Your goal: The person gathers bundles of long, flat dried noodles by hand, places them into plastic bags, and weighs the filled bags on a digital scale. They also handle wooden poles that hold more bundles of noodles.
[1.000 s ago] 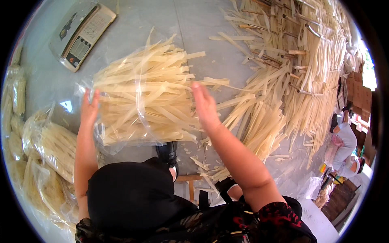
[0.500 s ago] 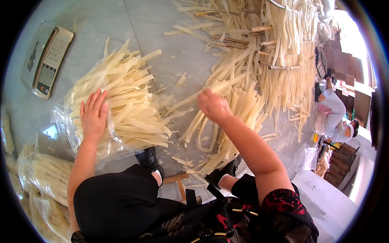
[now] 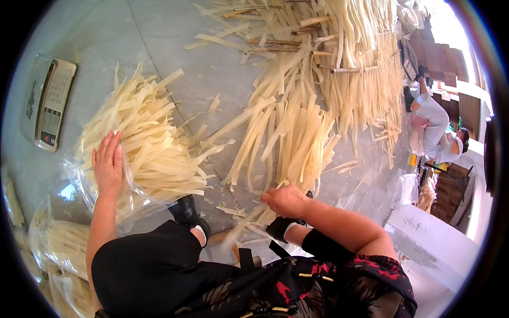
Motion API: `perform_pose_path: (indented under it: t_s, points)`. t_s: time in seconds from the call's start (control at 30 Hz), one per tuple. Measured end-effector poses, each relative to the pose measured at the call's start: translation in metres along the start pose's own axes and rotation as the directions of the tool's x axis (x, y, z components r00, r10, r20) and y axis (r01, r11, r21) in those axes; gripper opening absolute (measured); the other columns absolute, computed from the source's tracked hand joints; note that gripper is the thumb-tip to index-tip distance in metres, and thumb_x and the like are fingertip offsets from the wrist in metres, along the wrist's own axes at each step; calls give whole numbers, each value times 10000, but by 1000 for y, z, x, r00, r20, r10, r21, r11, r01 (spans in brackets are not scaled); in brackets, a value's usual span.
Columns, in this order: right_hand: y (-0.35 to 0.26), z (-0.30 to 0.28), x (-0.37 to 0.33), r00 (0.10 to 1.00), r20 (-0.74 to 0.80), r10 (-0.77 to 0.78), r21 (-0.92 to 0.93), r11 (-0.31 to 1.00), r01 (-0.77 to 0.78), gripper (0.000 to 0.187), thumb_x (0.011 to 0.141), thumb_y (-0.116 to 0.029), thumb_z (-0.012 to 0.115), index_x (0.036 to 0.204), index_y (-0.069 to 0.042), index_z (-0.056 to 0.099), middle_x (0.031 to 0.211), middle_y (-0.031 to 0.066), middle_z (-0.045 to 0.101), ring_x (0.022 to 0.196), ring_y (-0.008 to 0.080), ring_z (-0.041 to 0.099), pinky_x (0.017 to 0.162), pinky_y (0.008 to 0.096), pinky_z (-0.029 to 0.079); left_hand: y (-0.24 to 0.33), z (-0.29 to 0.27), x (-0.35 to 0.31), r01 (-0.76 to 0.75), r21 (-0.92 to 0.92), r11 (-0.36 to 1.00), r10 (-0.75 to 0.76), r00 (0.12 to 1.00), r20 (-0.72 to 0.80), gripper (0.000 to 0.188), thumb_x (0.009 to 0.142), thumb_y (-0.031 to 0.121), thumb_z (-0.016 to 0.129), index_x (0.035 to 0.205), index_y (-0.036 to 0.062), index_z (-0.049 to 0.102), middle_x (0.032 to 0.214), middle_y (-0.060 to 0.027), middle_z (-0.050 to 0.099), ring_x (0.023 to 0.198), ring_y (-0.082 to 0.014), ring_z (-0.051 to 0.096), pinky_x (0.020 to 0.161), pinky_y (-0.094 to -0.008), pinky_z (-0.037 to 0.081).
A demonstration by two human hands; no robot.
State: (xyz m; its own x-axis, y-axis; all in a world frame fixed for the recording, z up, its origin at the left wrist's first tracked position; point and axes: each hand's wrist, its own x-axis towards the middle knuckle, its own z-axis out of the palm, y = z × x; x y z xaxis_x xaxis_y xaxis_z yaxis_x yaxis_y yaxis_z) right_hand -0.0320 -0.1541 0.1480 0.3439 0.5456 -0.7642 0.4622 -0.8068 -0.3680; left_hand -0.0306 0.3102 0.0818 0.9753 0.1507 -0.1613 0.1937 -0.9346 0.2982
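My left hand (image 3: 107, 165) lies flat, fingers stretched out, on the edge of a clear plastic bag (image 3: 79, 177) beside a big bundle of pale, dried flat noodles (image 3: 151, 143). The bundle spreads out of the bag's mouth, its loose ends pointing right. My right hand (image 3: 286, 202) is closed, low in front of my right shoe. A few pale noodle strips (image 3: 246, 225), partly blurred, reach down and left from its fingers. Just beyond that hand, a second heap of flat noodles (image 3: 299, 138) lies on the floor.
A scale with keypad (image 3: 54, 103) stands at the left. Noodles hung over wooden sticks (image 3: 352, 70) lie at the upper right. Filled clear bags (image 3: 61, 241) are at the lower left. A person (image 3: 437, 124) sits at the far right near cardboard boxes. Broken bits litter the grey floor (image 3: 175, 32).
My right hand has moved down toward my right shoe, away from the noodle heap. My left hand stays on the bag's edge. The whole view has shifted slightly.
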Motion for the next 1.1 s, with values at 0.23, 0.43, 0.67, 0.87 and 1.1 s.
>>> perform_pose_path:
  t_s: [0.23,0.43,0.67,0.87,1.1]
  points:
    - [31,-82,-4,893,-419,161,-239,930,-279,408,780,-15,509,1144,-169,609,1096,91,561,1055,266,545,873,387,440,-5,-1,-1,3,17,1000,-3,1000,-19,408,1012,356,355,1354,197,510,1435,-26,446,1346,-210,379,1133,-473,160]
    - [115,-58,71,868,-486,105,-359,882,-307,362,771,-74,548,1106,-171,642,1006,73,538,954,256,554,805,382,450,-2,1,4,-4,4,1000,4,998,-56,386,1000,356,396,1339,224,524,1414,-12,471,1326,-198,407,1128,-467,189]
    - [75,-54,29,854,-516,-67,-353,925,-141,353,787,-67,529,1129,-129,595,1060,68,538,931,257,573,783,373,483,0,1,1,15,9,1000,-15,999,-48,389,1002,358,392,1344,224,520,1415,-10,469,1332,-197,398,1133,-465,179]
    - [27,-73,108,983,-173,60,-254,962,-103,493,774,-96,609,1260,-149,546,1175,101,526,1075,282,562,849,406,488,-3,6,1,-3,23,1000,4,999,-43,391,1004,361,385,1345,226,519,1420,-8,464,1335,-193,394,1137,-457,173]
    - [38,0,159,746,-665,-30,-132,988,-78,373,894,-298,564,1191,-75,524,1424,119,395,1331,269,359,1140,456,217,-4,2,4,5,33,999,-4,999,-36,398,1007,375,370,1347,231,518,1428,3,455,1338,-188,389,1137,-450,175]
